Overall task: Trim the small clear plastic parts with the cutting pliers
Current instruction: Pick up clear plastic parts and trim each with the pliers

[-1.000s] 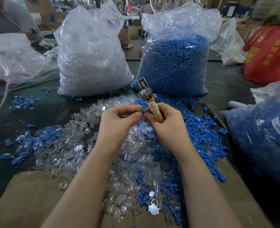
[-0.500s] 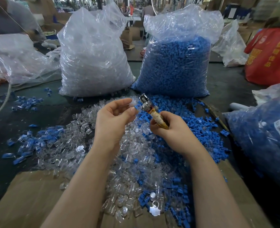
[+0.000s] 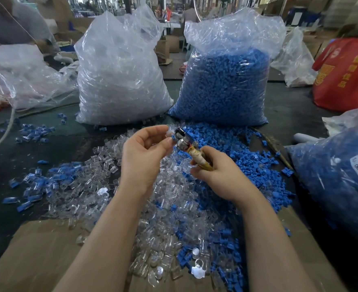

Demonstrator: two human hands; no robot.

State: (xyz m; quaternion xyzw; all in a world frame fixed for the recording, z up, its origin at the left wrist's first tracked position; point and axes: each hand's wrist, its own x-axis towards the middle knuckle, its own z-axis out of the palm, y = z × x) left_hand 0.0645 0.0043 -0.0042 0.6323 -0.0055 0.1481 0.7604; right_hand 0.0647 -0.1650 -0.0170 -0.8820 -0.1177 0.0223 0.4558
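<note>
The left hand [image 3: 143, 153] pinches a small clear plastic part [image 3: 170, 130] between thumb and fingertips, the other fingers loosely curled. Touching that grip on its right is the metal head of the cutting pliers [image 3: 183, 140], whose wrapped handles the right hand [image 3: 218, 172] closes around; whether the jaws are biting is too blurred to tell. The part looks light, stiff and slick, likely to spring away when snipped, so it is best held by its body with only the waste end offered to the blades. Below both grips lies the heap of clear parts [image 3: 169, 207] on the worktop [image 3: 47, 148], mixed with blue pieces [image 3: 247, 165]. Beyond stand a bag of clear parts [image 3: 121, 81] and a bag of blue pieces [image 3: 224, 87].
</note>
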